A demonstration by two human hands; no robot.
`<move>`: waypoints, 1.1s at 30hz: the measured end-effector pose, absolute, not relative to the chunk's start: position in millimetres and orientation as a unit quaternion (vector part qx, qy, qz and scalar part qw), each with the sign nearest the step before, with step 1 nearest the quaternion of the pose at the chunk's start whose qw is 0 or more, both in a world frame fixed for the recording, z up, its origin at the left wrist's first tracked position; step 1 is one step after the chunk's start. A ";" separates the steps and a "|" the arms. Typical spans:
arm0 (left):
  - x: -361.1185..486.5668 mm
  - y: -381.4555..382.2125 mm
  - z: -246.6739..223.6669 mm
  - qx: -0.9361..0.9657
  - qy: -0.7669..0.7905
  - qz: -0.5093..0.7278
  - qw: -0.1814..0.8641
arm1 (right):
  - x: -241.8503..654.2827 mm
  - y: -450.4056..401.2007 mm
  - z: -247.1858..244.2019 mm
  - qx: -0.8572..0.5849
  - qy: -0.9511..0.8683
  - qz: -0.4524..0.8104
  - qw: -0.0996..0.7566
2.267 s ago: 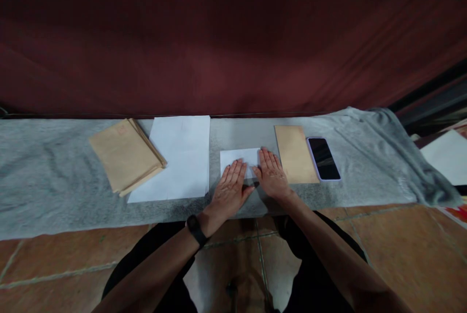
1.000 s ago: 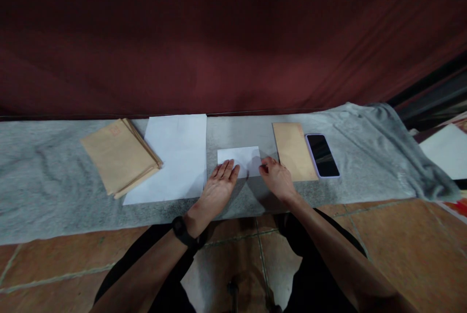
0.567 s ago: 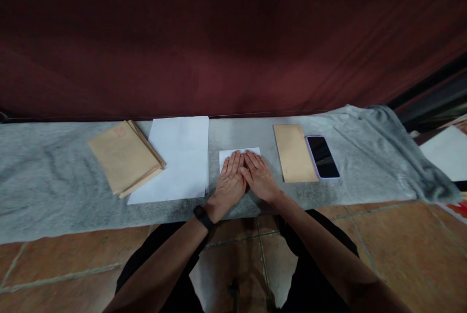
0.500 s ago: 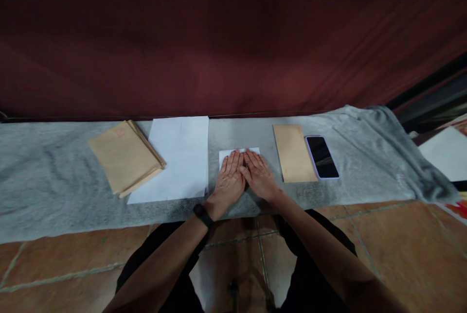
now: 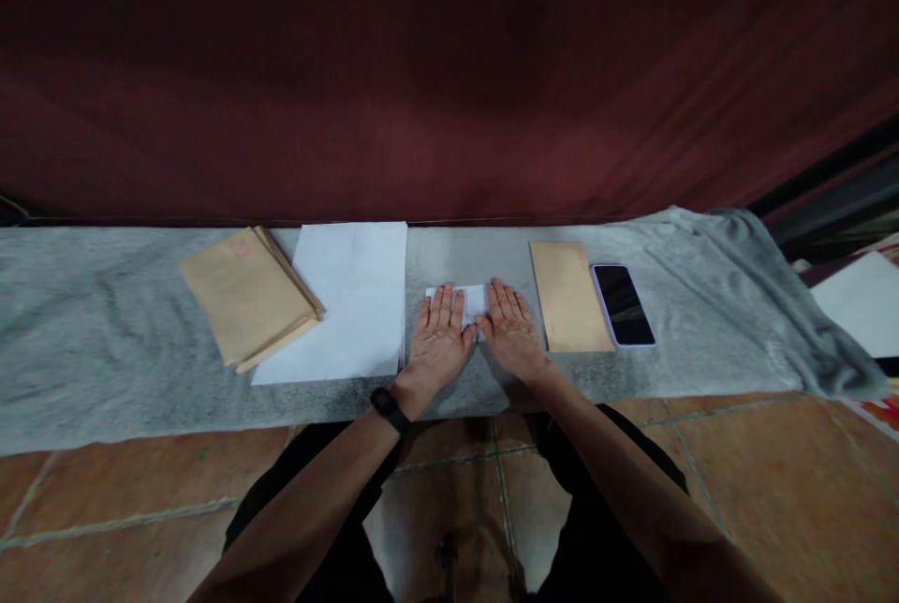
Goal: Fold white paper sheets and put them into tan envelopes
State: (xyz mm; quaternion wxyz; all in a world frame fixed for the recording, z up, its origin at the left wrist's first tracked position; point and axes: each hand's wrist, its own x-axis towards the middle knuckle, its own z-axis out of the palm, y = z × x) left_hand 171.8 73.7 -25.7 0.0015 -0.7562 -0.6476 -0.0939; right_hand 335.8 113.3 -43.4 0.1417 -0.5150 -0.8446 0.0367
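Observation:
A small piece of folded white paper (image 5: 474, 300) lies on the grey cloth in front of me, partly covered by both hands. My left hand (image 5: 440, 337) rests flat over its left part, fingers stretched forward. Over the right end lies my right hand (image 5: 512, 331), also flat, with its fingers extended. The thumbs come close together near the paper's lower edge. Beside my right hand is a single brown envelope (image 5: 570, 299). To the left of my left hand lies a stack of white paper sheets (image 5: 355, 299).
Several brown envelopes (image 5: 245, 294) lie in a slanted pile overlapping the white sheets. A phone (image 5: 624, 305) in a purple case lies right of the single envelope. Grey cloth (image 5: 105, 331) covers the narrow bench, with a dark red curtain (image 5: 421, 144) behind it.
My hands have moved apart sideways from the middle of the folded paper, uncovering its centre. The right hand has shifted to the right. Envelopes, sheets and phone lie as before.

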 end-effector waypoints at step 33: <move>187.8 67.0 -22.0 -0.769 -0.636 -0.067 -0.008 | 337.4 114.6 -45.6 -0.559 -0.813 0.063 0.154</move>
